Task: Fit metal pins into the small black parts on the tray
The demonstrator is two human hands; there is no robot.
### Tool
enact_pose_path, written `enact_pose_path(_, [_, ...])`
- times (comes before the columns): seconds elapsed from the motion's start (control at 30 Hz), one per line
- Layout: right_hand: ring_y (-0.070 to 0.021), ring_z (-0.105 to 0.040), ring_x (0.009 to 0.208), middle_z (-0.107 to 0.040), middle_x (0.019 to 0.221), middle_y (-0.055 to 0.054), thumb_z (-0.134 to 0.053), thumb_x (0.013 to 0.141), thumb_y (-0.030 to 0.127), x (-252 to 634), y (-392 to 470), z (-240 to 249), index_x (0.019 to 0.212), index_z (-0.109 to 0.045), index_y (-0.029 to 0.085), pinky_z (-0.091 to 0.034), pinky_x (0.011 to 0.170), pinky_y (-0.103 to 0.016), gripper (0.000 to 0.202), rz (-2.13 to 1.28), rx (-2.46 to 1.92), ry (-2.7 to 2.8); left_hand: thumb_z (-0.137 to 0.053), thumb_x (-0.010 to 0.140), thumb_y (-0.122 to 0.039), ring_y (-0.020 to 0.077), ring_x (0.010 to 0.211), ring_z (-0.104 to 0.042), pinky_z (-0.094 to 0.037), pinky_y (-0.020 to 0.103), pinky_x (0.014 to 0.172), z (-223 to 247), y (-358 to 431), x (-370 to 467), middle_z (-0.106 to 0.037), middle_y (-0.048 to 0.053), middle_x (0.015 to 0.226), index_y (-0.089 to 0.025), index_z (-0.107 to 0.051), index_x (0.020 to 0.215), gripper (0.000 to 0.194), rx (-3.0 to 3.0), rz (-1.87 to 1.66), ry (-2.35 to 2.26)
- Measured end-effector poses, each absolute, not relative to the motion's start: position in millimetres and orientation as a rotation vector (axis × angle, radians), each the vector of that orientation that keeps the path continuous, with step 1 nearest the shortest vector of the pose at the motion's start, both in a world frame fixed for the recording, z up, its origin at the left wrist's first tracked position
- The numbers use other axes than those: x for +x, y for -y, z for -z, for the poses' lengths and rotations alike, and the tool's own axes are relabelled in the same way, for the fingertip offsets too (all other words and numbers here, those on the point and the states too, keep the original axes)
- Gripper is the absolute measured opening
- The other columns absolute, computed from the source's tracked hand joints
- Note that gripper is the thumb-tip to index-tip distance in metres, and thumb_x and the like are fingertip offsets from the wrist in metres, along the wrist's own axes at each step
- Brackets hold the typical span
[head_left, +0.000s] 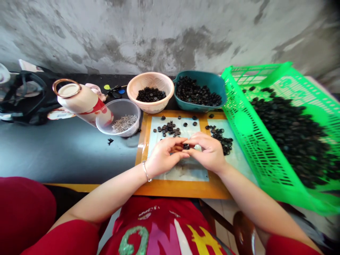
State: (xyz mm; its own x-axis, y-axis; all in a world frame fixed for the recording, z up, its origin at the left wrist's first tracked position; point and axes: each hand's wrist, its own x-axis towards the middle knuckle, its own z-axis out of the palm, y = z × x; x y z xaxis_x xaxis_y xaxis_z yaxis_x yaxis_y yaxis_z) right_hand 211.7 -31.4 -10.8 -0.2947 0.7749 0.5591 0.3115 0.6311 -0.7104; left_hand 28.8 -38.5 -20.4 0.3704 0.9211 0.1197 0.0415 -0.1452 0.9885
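Between the fingertips of both hands is a small black round part (186, 146), too small to name more exactly. My left hand (168, 153), with a bracelet at the wrist, pinches it from the left. My right hand (208, 150) grips it from the other side, thumb and fingers closed. Both hands are over a pale mat (186, 175) on the table. Just beyond my left hand lies a loose pile of small black rings (170, 128). A second pile of black parts (225, 143) sits beside my right hand.
A clear bowl (100, 124) holds small metal pins (124, 124). Behind the mat stand a pink basket (132, 85) and a teal basin (183, 102), both with black parts. A large green crate (247, 138) full of black pieces borders the right. A cream-and-red flask (77, 101) leans at left.
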Motion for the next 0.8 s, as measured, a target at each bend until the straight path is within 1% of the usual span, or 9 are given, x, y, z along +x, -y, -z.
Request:
enact_pose_path(0.1, [-0.0169,-0.061,0.068,-0.066,0.073,-0.003,-0.075,0.081,0.021,211,32,14,0.088,-0.074,0.019,-0.050,0.065,-0.031,0.007,-0.588,-0.851,1.867,-0.074,0.075,-0.017,0.0182,0.081,-0.074,-0.061,0.027,0.076,20,39,30,-0.076,0.006,0.093,-0.016,-0.070,0.111,0.037,1.500,-0.987,-0.894])
enact_pose_path(0.2, [-0.0165,-0.061,0.069,-0.066,0.074,-0.002,-0.074,0.081,0.019,210,33,15,0.088,-0.073,0.019,-0.051,0.065,-0.031,0.007,-0.568,-0.852,1.865,-0.073,0.074,-0.015,0.0181,0.081,-0.074,-0.061,0.027,0.076,18,39,30,-0.077,0.005,0.092,-0.018,-0.072,0.109,0.035,1.489,-0.990,-0.920])
enact_pose_path(0.37, [-0.0164,-0.061,0.071,-0.066,0.075,-0.002,-0.070,0.084,0.017,207,38,13,0.087,-0.070,0.020,-0.051,0.066,-0.030,0.004,-0.509,-0.889,1.886,-0.073,0.076,-0.020,0.0175,0.078,-0.073,-0.060,0.026,0.072,14,40,29,-0.077,0.003,0.088,-0.020,-0.073,0.107,0.031,1.498,-0.972,-0.909])
enact_pose_path(0.47, [-0.0162,-0.060,0.071,-0.066,0.077,-0.002,-0.069,0.085,0.018,207,39,12,0.088,-0.068,0.020,-0.050,0.066,-0.030,0.003,-0.478,-0.883,1.892,-0.073,0.077,-0.022,0.0188,0.081,-0.073,-0.060,0.028,0.075,12,42,30,-0.077,0.005,0.091,-0.019,-0.073,0.107,0.030,1.450,-0.978,-0.879])
enact_pose_path(0.57, [-0.0171,-0.061,0.076,-0.067,0.081,-0.003,-0.068,0.087,0.020,209,37,11,0.093,-0.067,0.020,-0.051,0.071,-0.032,0.006,-0.464,-0.854,1.892,-0.073,0.077,-0.021,0.0198,0.085,-0.073,-0.060,0.030,0.080,11,43,32,-0.075,0.008,0.098,-0.017,-0.070,0.111,0.034,1.370,-0.996,-0.827])
enact_pose_path(0.63, [-0.0184,-0.061,0.081,-0.067,0.086,-0.003,-0.068,0.087,0.023,210,36,11,0.098,-0.068,0.022,-0.051,0.074,-0.033,0.011,-0.471,-0.840,1.901,-0.075,0.075,-0.021,0.0195,0.086,-0.072,-0.060,0.031,0.082,12,41,31,-0.073,0.010,0.101,-0.015,-0.068,0.115,0.041,1.340,-1.011,-0.793])
enact_pose_path(0.73, [-0.0202,-0.062,0.088,-0.068,0.093,-0.004,-0.070,0.087,0.025,210,36,11,0.105,-0.069,0.024,-0.051,0.081,-0.036,0.018,-0.492,-0.858,1.907,-0.077,0.075,-0.026,0.0179,0.084,-0.070,-0.060,0.031,0.078,14,35,26,-0.069,0.011,0.105,-0.016,-0.061,0.123,0.052,1.319,-1.050,-0.753])
enact_pose_path(0.8, [-0.0206,-0.063,0.092,-0.069,0.098,-0.004,-0.070,0.087,0.025,214,35,9,0.107,-0.070,0.026,-0.050,0.085,-0.037,0.021,-0.530,-0.913,1.859,-0.075,0.077,-0.029,0.0172,0.083,-0.069,-0.059,0.031,0.076,15,28,21,-0.067,0.011,0.106,-0.016,-0.058,0.126,0.054,1.312,-1.090,-0.788])
